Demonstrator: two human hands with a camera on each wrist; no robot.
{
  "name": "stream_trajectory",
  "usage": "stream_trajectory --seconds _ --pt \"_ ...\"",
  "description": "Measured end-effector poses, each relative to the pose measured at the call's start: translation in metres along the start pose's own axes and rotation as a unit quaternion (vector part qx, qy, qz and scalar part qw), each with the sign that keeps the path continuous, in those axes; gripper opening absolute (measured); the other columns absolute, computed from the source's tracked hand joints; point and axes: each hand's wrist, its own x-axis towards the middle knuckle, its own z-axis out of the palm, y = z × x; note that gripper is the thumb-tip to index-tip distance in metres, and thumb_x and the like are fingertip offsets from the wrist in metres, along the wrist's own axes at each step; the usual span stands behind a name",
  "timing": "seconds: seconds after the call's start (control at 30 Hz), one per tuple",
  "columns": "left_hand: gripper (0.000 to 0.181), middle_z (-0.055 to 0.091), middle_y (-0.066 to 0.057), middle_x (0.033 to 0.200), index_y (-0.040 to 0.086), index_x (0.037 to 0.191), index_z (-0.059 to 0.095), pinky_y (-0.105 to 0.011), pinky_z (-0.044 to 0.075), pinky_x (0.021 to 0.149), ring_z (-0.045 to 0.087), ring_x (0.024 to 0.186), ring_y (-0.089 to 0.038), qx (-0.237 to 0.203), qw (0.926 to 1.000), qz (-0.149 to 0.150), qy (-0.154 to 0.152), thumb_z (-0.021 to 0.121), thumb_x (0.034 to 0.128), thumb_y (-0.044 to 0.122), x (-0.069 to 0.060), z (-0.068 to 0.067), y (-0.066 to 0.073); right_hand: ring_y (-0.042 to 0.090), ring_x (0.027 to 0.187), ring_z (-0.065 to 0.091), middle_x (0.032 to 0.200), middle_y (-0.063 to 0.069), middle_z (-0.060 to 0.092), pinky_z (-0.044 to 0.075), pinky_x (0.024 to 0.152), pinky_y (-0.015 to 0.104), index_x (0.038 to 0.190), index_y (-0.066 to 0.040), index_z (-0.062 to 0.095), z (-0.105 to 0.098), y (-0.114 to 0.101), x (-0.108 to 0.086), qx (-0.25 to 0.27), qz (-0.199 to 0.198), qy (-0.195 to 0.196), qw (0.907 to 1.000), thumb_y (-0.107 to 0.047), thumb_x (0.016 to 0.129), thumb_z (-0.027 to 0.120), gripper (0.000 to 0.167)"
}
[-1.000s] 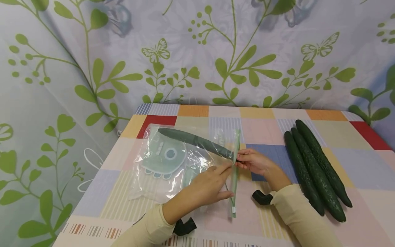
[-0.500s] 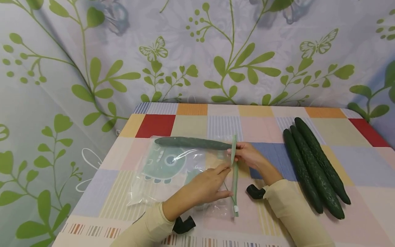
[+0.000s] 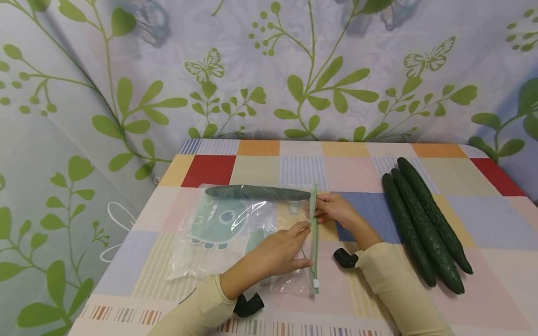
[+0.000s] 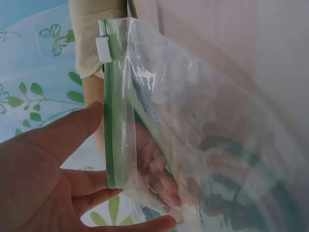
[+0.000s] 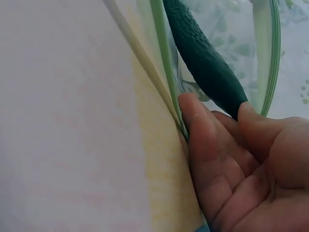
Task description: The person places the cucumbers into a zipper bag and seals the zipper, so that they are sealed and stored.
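Note:
A clear slider zip bag [image 3: 252, 261] with a green dinosaur print lies on the table, its green-edged mouth facing right. Inside, along the bag's far side, lies a dark green cucumber [image 3: 256, 192]. My left hand [image 3: 277, 252] holds the bag's mouth, thumb and fingers spread along the green strip; in the left wrist view, the thumb [image 4: 72, 130] touches it below the white slider [image 4: 103, 49]. At the mouth, my right hand [image 3: 338, 212] reaches partly into the bag. The right wrist view shows its thumb [image 5: 263, 130] on the cucumber's near end, with fingers curled beneath.
Several cucumbers are in view: three more [image 3: 424, 228] lie side by side at the right of the table [image 3: 487, 224]. Black wrist-worn pieces [image 3: 248, 305] show beside both sleeves. A leaf-patterned curtain [image 3: 235, 70] hangs behind the table, and a white cord [image 3: 115, 228] hangs at the left.
The cucumber's right end was tilted down; it now lies nearly level along the bag's far side. My right hand moved slightly away from me and left with it. The left hand stayed at the mouth.

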Motion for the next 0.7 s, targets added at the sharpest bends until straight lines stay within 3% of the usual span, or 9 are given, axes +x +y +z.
stream_trajectory --seconds 0.13,0.5,0.7 --pt "0.069 0.029 -0.002 0.147 0.007 0.138 0.037 -0.028 0.048 0.085 0.057 0.106 -0.021 -0.007 1.0 -0.006 -0.004 0.054 0.0865 0.049 0.0 0.0 -0.001 0.005 0.075 0.064 0.116 0.02 0.06 0.053 0.064 0.024 0.125 0.007 0.048 0.001 -0.001 0.002 -0.016 0.001 -0.016 0.9997 -0.018 0.097 0.044 0.039" --pt "0.067 0.032 -0.005 0.144 0.005 0.135 0.041 -0.029 0.047 0.088 0.058 0.107 -0.02 0.008 0.9999 -0.006 0.005 0.052 0.0868 0.051 -0.001 -0.001 0.001 0.012 0.069 0.067 0.105 0.013 0.066 0.053 0.056 0.032 0.114 -0.001 0.06 0.005 -0.014 0.009 -0.14 0.012 0.003 0.9901 -0.028 0.096 0.046 0.035" --pt "0.055 0.029 -0.003 0.145 0.009 0.117 0.057 -0.031 0.051 0.078 0.059 0.102 -0.026 -0.001 0.9996 -0.026 -0.005 0.057 0.0828 0.053 -0.006 0.0 0.006 0.013 0.063 0.067 0.099 0.011 0.069 0.053 0.055 0.032 0.115 -0.005 0.062 0.009 -0.02 0.012 -0.16 0.025 0.018 0.9866 -0.028 0.096 0.046 0.033"
